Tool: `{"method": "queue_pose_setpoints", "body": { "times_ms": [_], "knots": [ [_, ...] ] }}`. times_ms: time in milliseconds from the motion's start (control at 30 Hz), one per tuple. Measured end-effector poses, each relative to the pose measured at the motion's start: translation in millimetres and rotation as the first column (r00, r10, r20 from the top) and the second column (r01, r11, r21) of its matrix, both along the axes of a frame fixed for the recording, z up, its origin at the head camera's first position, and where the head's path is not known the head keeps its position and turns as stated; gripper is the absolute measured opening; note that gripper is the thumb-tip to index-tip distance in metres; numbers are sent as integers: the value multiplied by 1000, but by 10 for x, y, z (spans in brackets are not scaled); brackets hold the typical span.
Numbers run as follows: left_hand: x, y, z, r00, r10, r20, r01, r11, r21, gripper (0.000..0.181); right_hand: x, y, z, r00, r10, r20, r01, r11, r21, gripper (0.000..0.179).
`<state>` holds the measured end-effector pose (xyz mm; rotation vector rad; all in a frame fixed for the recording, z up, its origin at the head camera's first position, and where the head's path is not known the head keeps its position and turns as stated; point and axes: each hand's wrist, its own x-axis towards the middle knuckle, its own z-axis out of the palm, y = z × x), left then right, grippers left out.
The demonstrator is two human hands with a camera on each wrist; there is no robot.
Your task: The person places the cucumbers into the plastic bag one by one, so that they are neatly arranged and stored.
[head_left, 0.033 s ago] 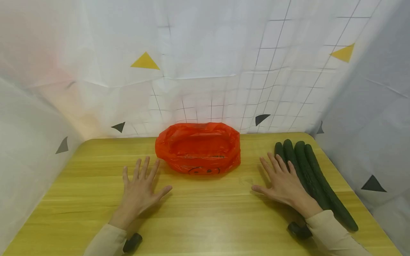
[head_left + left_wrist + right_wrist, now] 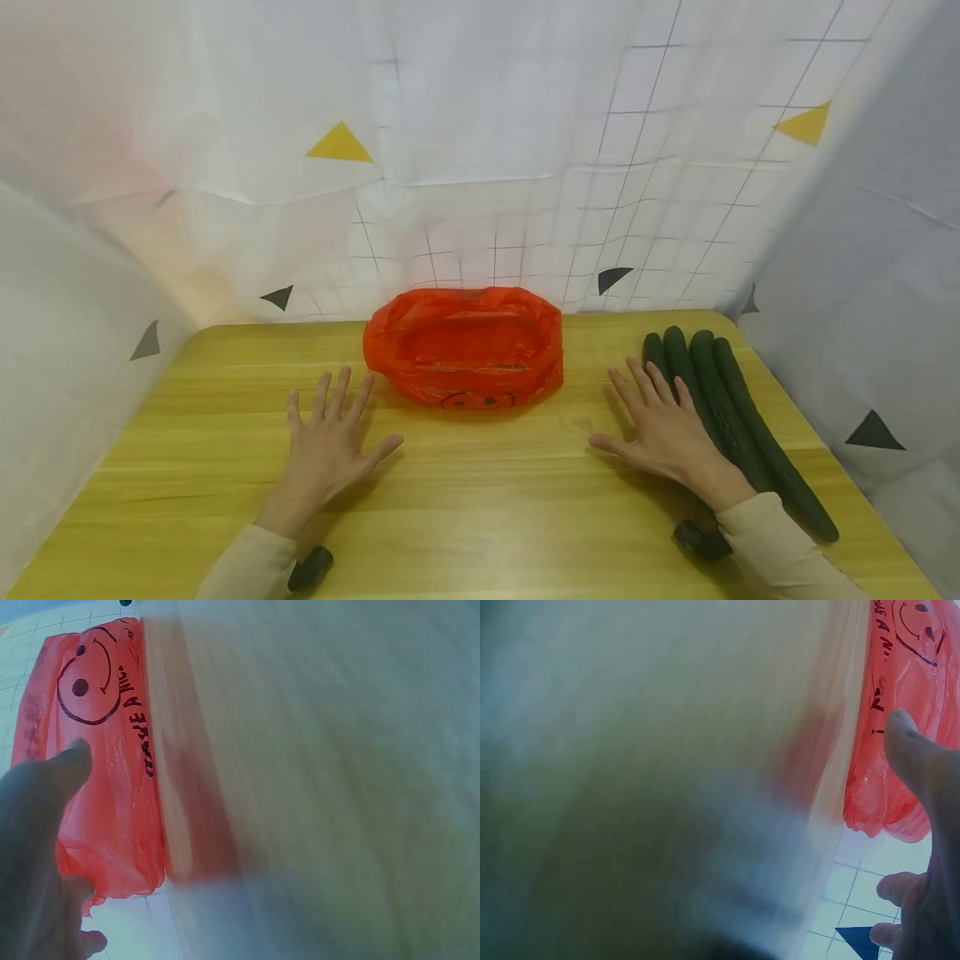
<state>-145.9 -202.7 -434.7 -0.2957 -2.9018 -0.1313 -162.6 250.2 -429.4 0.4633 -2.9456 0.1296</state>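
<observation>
A red plastic bag [image 2: 465, 383] stands at the back middle of the table, its mouth spread wide and facing up. In the left wrist view the bag's front [image 2: 112, 802] shows a printed smiley face and lettering. My left hand [image 2: 326, 446] is left of the bag and nearer me, palm down with fingers spread, holding nothing. On the other side, my right hand [image 2: 663, 425] also has its fingers spread and holds nothing. Several dark green cucumbers [image 2: 738, 408] lie side by side at the right; the right hand and forearm overlap them in the head view and hide parts of them.
The wooden table [image 2: 480, 508] ends at the back against a white curtain [image 2: 480, 125] with grid lines and triangles. More curtain closes off the left and right sides. A dark wrist device [image 2: 311, 569] sits under the left sleeve, another [image 2: 701, 540] under the right.
</observation>
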Motion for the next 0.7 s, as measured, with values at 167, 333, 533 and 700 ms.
{"method": "queue_pose_setpoints", "body": {
  "times_ms": [167,333,533,700],
  "knots": [
    [-1,6,-12,1000,-8,30,8,1000,4,93,15,9,-26,1000,8,13,-8,1000,-14,97],
    [19,12,-15,999,-6,41,5,1000,11,93,18,6,-53,999,23,24,-22,999,-29,96],
    [26,4,-7,999,-22,34,22,1000,15,88,4,7,-67,998,34,46,-33,999,-34,96],
    [-21,-17,-8,995,-89,36,83,985,149,62,-46,7,-30,996,74,-47,-78,993,-93,86]
  ]
}}
